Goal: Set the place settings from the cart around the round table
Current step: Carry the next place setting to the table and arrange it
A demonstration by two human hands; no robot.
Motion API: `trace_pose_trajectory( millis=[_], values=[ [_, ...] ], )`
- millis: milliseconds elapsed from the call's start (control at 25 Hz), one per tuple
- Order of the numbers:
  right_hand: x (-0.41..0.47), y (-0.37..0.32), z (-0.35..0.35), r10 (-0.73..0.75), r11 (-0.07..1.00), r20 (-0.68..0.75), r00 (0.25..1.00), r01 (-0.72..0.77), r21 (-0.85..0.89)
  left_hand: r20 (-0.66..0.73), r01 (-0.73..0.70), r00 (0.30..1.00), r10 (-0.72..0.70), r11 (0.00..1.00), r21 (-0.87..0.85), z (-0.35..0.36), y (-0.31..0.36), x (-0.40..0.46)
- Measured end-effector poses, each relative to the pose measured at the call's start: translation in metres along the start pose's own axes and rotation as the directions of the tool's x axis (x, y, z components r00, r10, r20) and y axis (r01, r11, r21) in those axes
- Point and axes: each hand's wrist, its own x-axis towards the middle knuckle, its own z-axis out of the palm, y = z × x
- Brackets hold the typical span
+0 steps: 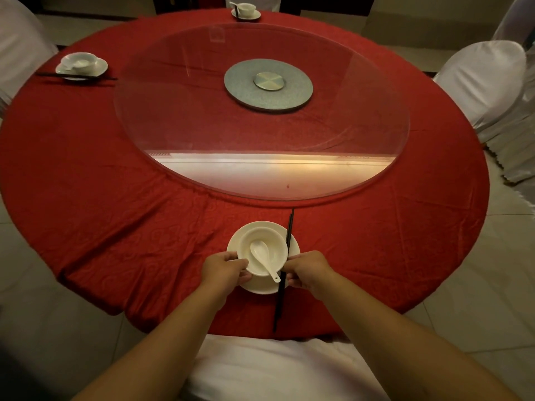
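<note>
Left hand (224,269) grips the round white bowl (262,251) steady while right hand (308,272) pinches thin black chopsticks (285,264), lining them up.

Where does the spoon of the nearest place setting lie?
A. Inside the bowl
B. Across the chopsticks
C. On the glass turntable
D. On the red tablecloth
A: the white spoon rests inside the bowl, its handle over the near rim.

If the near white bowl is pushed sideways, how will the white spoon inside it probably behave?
The white ceramic spoon looks glossy and rests loosely in the white bowl, so it would probably slide. Its handle overhangs the rim, so it may tip out. It looks breakable.
</note>
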Motion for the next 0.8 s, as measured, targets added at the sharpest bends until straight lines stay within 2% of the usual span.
trace_pose_trajectory(
  millis=[160, 240, 320, 360, 600, 800],
  values=[
    [-0.001, -0.007, -0.003, -0.008, 0.985, -0.075, 0.997, -0.005, -0.17, 0.02, -0.024, 1.0, 0.023, 0.998, 0.058, -0.002, 0.002, -0.001],
    [-0.001, -0.01, -0.003, -0.011, 0.975, -0.101, 0.995, -0.012, -0.224, -0.047, -0.108, 0.992, 0.12, 0.972, 0.207, -0.008, 0.003, 0.003],
    [-0.001, -0.012, -0.004, -0.017, 0.965, -0.123, 0.992, -0.016, -0.262, -0.131, -0.169, 0.962, 0.239, 0.901, 0.4, -0.016, 0.003, 0.007],
    [-0.001, -0.012, -0.005, -0.026, 0.96, -0.137, 0.99, -0.014, -0.28, -0.155, -0.176, 0.952, 0.265, 0.885, 0.431, -0.019, 0.003, 0.007],
    [-0.007, -0.005, -0.009, -0.055, 0.924, -0.159, 0.986, -0.01, -0.382, -0.107, -0.127, 0.98, 0.168, 0.94, 0.316, -0.023, -0.004, 0.006],
    [-0.012, 0.004, -0.009, -0.129, 0.888, -0.144, 0.981, 0.05, -0.456, -0.019, -0.095, 0.995, 0.1, 0.976, 0.197, -0.022, -0.004, 0.008]
  ],
)
